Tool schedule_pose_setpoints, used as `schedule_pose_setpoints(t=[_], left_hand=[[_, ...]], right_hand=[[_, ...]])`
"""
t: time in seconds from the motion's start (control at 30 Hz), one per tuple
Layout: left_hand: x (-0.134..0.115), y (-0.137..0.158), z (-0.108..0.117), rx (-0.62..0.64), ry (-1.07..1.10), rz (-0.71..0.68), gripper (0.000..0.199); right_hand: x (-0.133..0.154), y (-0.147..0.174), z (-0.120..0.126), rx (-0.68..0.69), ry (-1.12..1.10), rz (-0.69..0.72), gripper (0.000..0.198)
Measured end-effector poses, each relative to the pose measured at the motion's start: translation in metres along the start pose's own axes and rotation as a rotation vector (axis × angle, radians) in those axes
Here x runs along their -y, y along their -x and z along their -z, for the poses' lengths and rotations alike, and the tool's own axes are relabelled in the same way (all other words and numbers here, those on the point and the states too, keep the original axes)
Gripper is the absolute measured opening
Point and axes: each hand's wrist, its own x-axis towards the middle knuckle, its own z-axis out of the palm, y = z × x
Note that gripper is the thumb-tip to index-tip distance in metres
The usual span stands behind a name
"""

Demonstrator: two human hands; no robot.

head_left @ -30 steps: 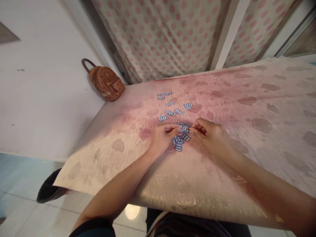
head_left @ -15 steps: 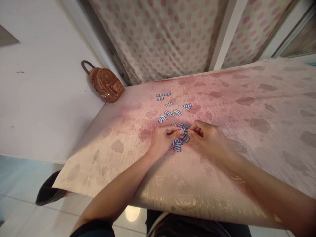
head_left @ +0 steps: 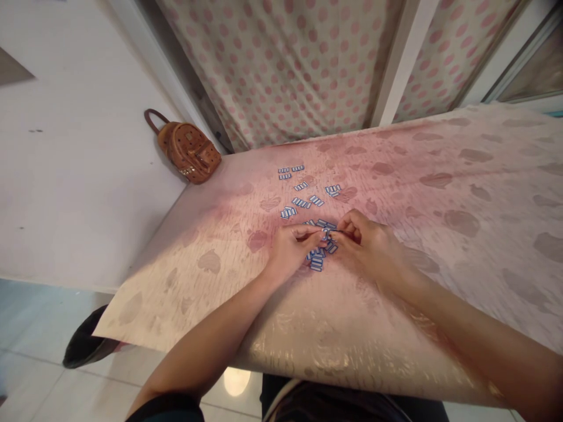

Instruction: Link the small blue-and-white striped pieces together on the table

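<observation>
Both hands meet over a small pile of blue-and-white striped pieces [head_left: 316, 263] near the table's front. My left hand [head_left: 290, 246] is closed, thumb and forefinger pinching one small blue-and-white piece [head_left: 326, 234]. From the other side, my right hand [head_left: 367, 237] pinches at the same piece; its fingertips partly hide it. The pieces look like flat little rectangles with pale bars and blue edges, but their exact kind is too small to make out. Farther back lie several more, singly and in overlapping groups, such as this striped piece [head_left: 316, 200].
A patterned cloth [head_left: 440, 223] covers the table and hangs over its front edge. At the far left corner, a brown mini backpack [head_left: 191, 151] leans against the wall. A polka-dot curtain [head_left: 299, 64] hangs behind. Below the left edge is a dark object [head_left: 88, 340].
The piece between my fingertips has turned slightly, and my right fingers have shifted a little. The loose pieces on the table lie as before.
</observation>
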Motion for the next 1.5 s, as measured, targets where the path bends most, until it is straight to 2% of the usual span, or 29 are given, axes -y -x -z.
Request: schedule_pose_setpoints(t=[0.13,0.27,0.47,0.63,0.8,1.0,1.17,1.5], left_hand=[[-0.001,-0.002,0.001,-0.033,0.0,0.008,0.022],[-0.004,-0.006,0.009,-0.145,0.014,-0.023,0.019],[-0.006,-0.009,0.018,-0.232,0.005,-0.024,0.016],[-0.005,-0.009,0.017,-0.224,0.011,-0.019,0.014],[-0.004,-0.01,0.016,-0.21,0.035,-0.015,0.015],[0.0,-0.011,0.016,-0.212,0.002,-0.025,0.016],[0.006,-0.011,0.015,-0.178,0.0,-0.036,0.017],[0.005,-0.006,0.009,-0.067,-0.066,-0.035,0.023]], right_hand=[[-0.002,-0.001,0.001,-0.002,-0.044,0.026,0.008],[-0.004,-0.002,0.001,-0.008,-0.03,0.024,0.012],[-0.007,0.0,-0.01,0.119,0.133,0.006,0.007],[-0.01,0.002,-0.02,0.158,0.186,0.0,0.017],[-0.007,0.002,-0.021,0.141,0.197,0.022,0.009],[0.001,0.002,-0.009,0.025,0.037,0.023,0.01],[-0.002,0.001,-0.003,-0.014,-0.075,0.078,0.022],[0.0,0.003,-0.005,-0.06,0.034,0.046,0.021]])
